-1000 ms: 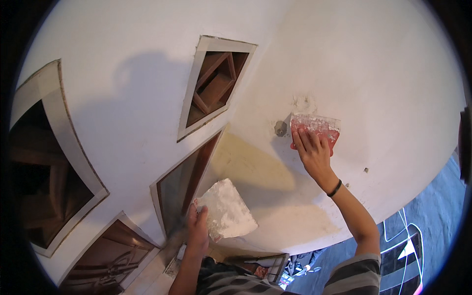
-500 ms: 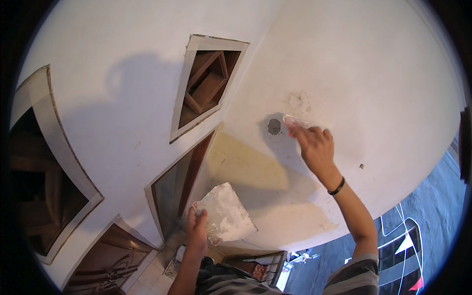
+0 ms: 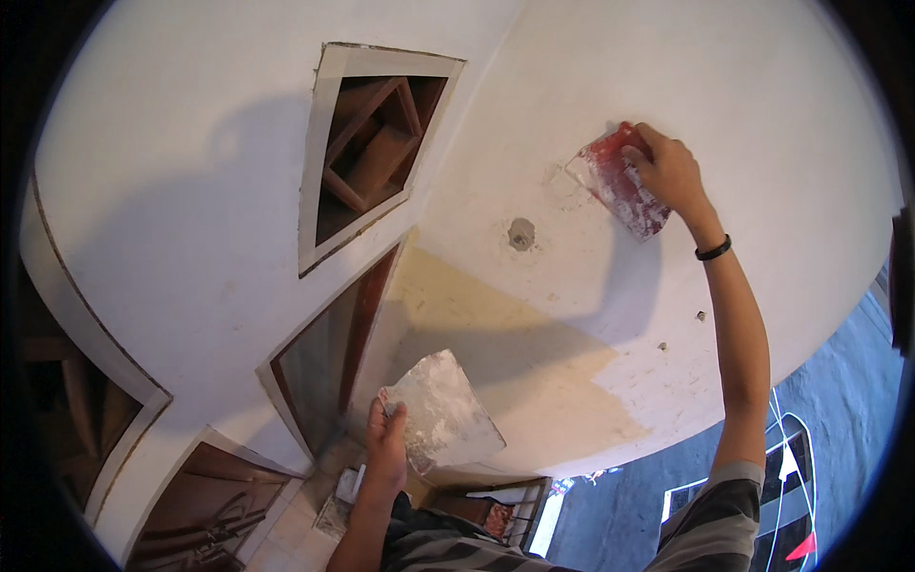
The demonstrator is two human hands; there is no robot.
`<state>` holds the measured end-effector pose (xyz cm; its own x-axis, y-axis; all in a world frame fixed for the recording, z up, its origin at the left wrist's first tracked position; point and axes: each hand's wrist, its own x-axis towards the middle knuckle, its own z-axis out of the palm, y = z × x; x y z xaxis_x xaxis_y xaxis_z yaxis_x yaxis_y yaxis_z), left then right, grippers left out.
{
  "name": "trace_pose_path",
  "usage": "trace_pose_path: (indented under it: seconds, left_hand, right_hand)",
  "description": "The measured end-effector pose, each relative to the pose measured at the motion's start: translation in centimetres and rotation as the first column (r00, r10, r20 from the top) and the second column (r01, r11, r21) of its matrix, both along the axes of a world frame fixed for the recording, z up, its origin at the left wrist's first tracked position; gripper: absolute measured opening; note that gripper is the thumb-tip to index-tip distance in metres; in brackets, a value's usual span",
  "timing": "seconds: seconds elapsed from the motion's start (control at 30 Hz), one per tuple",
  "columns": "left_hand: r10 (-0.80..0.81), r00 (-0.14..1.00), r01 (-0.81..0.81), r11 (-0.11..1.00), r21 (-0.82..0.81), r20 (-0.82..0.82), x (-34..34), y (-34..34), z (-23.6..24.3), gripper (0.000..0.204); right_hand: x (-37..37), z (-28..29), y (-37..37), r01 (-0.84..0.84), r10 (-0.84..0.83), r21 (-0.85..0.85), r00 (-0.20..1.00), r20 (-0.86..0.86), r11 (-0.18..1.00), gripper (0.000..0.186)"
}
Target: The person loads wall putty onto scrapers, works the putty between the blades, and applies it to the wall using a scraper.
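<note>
My left hand (image 3: 386, 440) grips a square, pale plaster-smeared board (image 3: 448, 415) at the lower middle. My right hand (image 3: 675, 172) is closed on a red scraper (image 3: 615, 172) crusted with white filler, held on the pale wall (image 3: 762, 143) at upper right. Left of and below the scraper is a round grey patch (image 3: 521, 235), with a faint rough ring just above it. Small holes (image 3: 701, 315) dot the wall lower down, and a yellowish area (image 3: 457, 286) spans its middle.
Tape-edged openings with dark wood (image 3: 376, 143) (image 3: 71, 400) pierce the left wall (image 3: 162, 238). A narrow doorway (image 3: 324, 353) and a wooden door (image 3: 200, 505) sit lower. Tiled floor (image 3: 310, 515) shows below. At lower right are a blue-grey ground (image 3: 620, 510), white lines and a red pennant (image 3: 803, 548).
My right hand with the scraper has moved up and to the right, away from beside the grey patch. My left hand and the board stay low, shifted only slightly.
</note>
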<state>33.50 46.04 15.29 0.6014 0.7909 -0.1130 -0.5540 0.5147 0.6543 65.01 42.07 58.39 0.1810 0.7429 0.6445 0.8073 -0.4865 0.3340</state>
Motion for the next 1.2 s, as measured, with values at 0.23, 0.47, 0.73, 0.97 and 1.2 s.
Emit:
trace_pose_path:
  seconds: [0.23,0.47,0.73,0.97,1.2]
  left_hand:
    - [-0.017,1.000,0.017,1.000,0.016,0.006,0.9,0.2,0.8,0.033]
    - [-0.068,0.998,0.068,0.998,0.005,0.008,1.1,-0.1,0.9,0.035]
    - [-0.038,0.999,0.037,0.999,-0.014,-0.011,-0.7,0.2,0.2,0.039]
    - [-0.054,0.999,0.054,0.999,-0.003,-0.006,-1.7,0.7,-0.4,0.045]
    - [-0.069,0.996,0.071,0.997,-0.037,0.055,-1.9,0.3,0.2,0.044]
  right_hand:
    - [-6.1,-3.5,-2.8,-0.085,0.083,0.014,0.991,0.107,0.996,0.017]
    - [-4.2,-13.0,-0.2,-0.046,0.061,-0.040,0.771,0.634,0.998,0.049]
    - [-2.7,-19.1,1.0,-0.054,0.090,-0.075,0.742,0.665,0.996,0.049]
    - [-5.2,-17.9,0.0,-0.086,0.124,-0.097,0.846,0.519,0.992,0.050]
    - [-2.1,-17.1,0.6,0.000,0.025,-0.037,0.743,0.668,0.999,0.053]
